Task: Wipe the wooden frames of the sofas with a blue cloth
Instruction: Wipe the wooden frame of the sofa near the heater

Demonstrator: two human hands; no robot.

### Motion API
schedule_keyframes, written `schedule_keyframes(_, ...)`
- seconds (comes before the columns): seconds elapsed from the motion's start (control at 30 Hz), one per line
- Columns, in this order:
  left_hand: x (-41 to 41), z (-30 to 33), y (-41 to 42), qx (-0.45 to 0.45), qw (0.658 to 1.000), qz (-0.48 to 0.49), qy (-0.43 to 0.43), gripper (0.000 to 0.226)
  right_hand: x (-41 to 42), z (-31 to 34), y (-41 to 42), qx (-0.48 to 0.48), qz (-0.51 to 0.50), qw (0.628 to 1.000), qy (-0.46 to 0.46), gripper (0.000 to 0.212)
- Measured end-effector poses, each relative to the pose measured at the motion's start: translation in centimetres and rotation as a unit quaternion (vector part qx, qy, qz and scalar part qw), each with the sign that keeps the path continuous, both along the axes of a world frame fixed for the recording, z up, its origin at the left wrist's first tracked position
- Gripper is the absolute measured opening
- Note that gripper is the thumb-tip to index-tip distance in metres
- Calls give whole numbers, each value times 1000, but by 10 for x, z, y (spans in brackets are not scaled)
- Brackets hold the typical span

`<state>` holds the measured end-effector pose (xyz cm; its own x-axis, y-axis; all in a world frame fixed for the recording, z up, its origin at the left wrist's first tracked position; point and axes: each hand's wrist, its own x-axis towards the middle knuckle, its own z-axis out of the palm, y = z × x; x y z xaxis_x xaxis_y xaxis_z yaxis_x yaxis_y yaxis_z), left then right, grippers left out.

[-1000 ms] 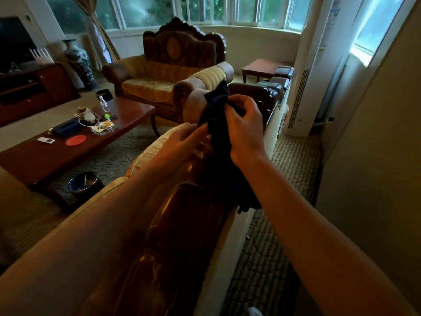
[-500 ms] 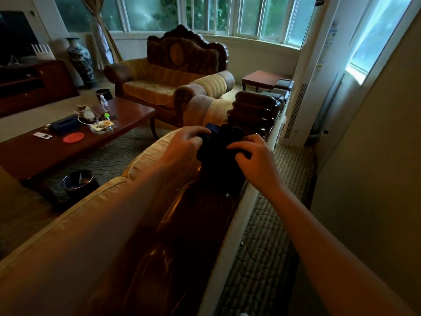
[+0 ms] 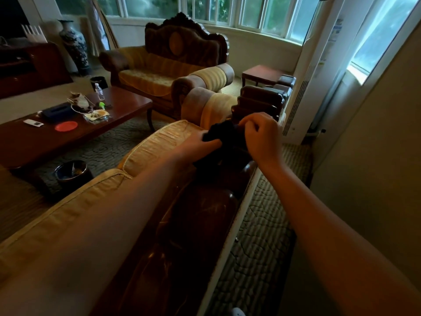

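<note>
I stand behind a sofa with a dark, glossy wooden frame (image 3: 200, 215) along the top of its back and yellow cushions (image 3: 159, 147) in front. A dark blue cloth (image 3: 224, 135) is bunched on the frame near its far end. My left hand (image 3: 200, 142) grips the cloth's left side and my right hand (image 3: 262, 133) pinches its right side from above. The carved end of the frame (image 3: 257, 100) rises just beyond my hands. A second sofa with a carved wooden crest (image 3: 182, 39) stands further off by the windows.
A long wooden coffee table (image 3: 127, 103) with a bottle, tray and red disc sits left of the sofa. A dark bin (image 3: 70, 173) stands on the carpet beside it. A tall white air-conditioner unit (image 3: 305, 87) and a wall bound a narrow carpeted strip on the right.
The cloth, held up in both hands a second ago, has come down onto the sofa's wooden frame. Both hands have moved forward toward the frame's far end.
</note>
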<state>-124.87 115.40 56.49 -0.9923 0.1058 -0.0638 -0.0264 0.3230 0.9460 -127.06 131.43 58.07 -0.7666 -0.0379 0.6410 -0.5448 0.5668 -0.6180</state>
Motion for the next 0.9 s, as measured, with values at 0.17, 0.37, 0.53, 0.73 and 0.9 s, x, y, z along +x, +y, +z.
schedule_keyframes(0.17, 23, -9, -31, 17, 995, -77, -63, 30, -22, -17, -8, 45, 22, 998, 34, 24)
schedule_keyframes(0.37, 15, -9, -4, -168, 980, -41, 99, 43, -26, -31, -13, 18, -13, 999, 35, 27)
schedule_keyframes(0.53, -14, -22, -12, 0, 997, 62, -43, 40, -31, -29, -16, 55, -24, 998, 17, 26)
schedule_keyframes(0.73, 7, -45, -26, 198, 965, 59, -159, 15, -29, -30, -14, 56, -23, 998, 19, 25)
schedule_keyframes(0.9, 24, -50, -35, 223, 964, 32, -140, 24, -28, -31, -16, 29, -29, 999, 20, 26)
